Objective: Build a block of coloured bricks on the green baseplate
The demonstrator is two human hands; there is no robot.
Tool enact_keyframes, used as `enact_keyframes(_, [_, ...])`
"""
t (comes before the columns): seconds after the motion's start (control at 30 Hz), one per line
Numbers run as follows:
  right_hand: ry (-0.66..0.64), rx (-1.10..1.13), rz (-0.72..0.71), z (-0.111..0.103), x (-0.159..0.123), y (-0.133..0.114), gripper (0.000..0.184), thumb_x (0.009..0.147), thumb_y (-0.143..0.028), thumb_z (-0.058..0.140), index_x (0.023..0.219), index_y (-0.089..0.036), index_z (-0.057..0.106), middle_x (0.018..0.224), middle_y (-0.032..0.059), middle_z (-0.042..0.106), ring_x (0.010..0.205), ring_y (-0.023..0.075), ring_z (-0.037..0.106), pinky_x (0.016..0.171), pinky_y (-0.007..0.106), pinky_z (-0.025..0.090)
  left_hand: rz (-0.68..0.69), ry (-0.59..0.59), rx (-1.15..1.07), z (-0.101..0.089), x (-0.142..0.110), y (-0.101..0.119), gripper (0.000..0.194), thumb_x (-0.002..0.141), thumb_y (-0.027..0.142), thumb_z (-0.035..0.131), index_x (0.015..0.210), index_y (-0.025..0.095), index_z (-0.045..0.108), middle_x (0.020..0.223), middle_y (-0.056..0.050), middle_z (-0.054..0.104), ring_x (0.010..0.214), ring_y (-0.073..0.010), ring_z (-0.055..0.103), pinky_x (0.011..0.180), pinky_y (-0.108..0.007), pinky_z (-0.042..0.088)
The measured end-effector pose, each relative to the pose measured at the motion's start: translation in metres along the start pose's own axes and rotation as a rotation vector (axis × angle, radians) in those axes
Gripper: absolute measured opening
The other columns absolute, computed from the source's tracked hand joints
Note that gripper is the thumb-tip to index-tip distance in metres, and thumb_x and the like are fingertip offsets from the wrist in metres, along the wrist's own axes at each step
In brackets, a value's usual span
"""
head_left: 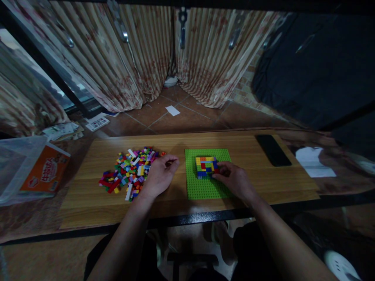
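A low, hollow build of toy bricks [202,160] in yellow, blue, red and orange sits on a green studded baseplate [195,191]. My right hand [236,178] reaches in from the right, thumb and fingers closed at the build's right side beside a red brick. Left of the baseplate, my left hand [160,175] hovers with its fingertips pinched together. Whether a small piece is between them is too dim to tell. Just beyond that hand lies a loose pile of mixed toy bricks [125,168], partly hidden by it.
The wooden table [263,187] also carries a black phone [273,150] at the right. A clear plastic bin [17,156] with an orange package [48,168] stands to the left. White paper [315,160] lies past the right edge; striped curtains [146,50] hang behind.
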State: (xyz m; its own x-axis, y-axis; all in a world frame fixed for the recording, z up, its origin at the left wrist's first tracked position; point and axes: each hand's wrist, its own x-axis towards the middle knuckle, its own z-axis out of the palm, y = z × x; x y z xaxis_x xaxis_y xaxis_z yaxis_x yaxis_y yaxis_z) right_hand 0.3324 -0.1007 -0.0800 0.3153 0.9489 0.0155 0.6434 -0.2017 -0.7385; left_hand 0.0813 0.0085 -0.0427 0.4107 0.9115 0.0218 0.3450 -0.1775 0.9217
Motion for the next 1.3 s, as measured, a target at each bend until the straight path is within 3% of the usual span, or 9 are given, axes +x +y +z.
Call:
enact_keyframes(0.1, [-0.019,0.037,0.021,-0.003,0.002,0.003,0.044,0.074,-0.047,0.070,0.107,-0.019,0.062,0.079,0.0042,0.070,0.069,0.0194,0.066,0.062,0.032,0.051,0.022,0.004,0.019,0.000,-0.001,-0.001,0.019,0.083,0.033,0.058,0.088,0.019,0.070,0.077,-0.001,0.070,0.068,-0.0165,0.061,0.064,-0.027,0.043])
enact_keyframes(0.27, [0.001,0.102,0.080,-0.007,0.006,0.007,0.035,0.088,-0.049,0.050,0.098,-0.017,0.063,0.076,0.0060,0.070,0.061,0.0174,0.065,0.057,0.031,0.051,0.033,0.021,0.015,0.000,0.000,0.000,0.017,0.082,0.031,0.058,0.086,0.019,0.070,0.075,-0.001,0.069,0.067,-0.0164,0.061,0.064,-0.027,0.044])
enact_keyframes(0.57, [-0.073,-0.070,0.092,-0.006,0.013,0.003,0.036,0.079,-0.053,0.059,0.066,-0.020,0.064,0.059,0.0010,0.063,0.054,0.0159,0.056,0.052,0.029,0.038,0.019,0.021,0.047,0.001,-0.002,0.005,0.017,0.082,0.030,0.057,0.084,0.019,0.070,0.073,-0.001,0.068,0.065,-0.0156,0.060,0.063,-0.027,0.043])
enact_keyframes(0.9, [-0.110,-0.081,0.162,-0.009,0.020,0.002,0.035,0.073,-0.051,0.064,0.060,-0.019,0.065,0.052,0.0007,0.059,0.048,0.0137,0.051,0.048,0.028,0.034,0.026,-0.015,0.056,0.006,-0.003,0.003,0.017,0.084,0.028,0.055,0.085,0.018,0.069,0.077,-0.002,0.070,0.070,-0.0158,0.062,0.066,-0.026,0.046])
enact_keyframes(1.07, [-0.247,-0.033,0.234,-0.011,0.026,0.005,0.035,0.075,-0.051,0.063,0.064,-0.018,0.066,0.048,-0.0008,0.057,0.043,0.0117,0.051,0.045,0.026,0.037,0.051,-0.037,0.064,0.007,-0.005,0.008,0.017,0.084,0.026,0.054,0.084,0.018,0.068,0.079,-0.001,0.070,0.072,-0.0156,0.063,0.069,-0.026,0.047])
enact_keyframes(1.3, [-0.299,0.081,0.362,-0.016,0.026,-0.002,0.038,0.076,-0.052,0.066,0.064,-0.016,0.064,0.050,-0.0005,0.057,0.043,0.0091,0.051,0.043,0.022,0.040,0.076,-0.005,0.051,0.004,-0.005,0.010,0.017,0.083,0.027,0.054,0.084,0.017,0.068,0.077,-0.001,0.070,0.071,-0.0151,0.063,0.066,-0.025,0.047])
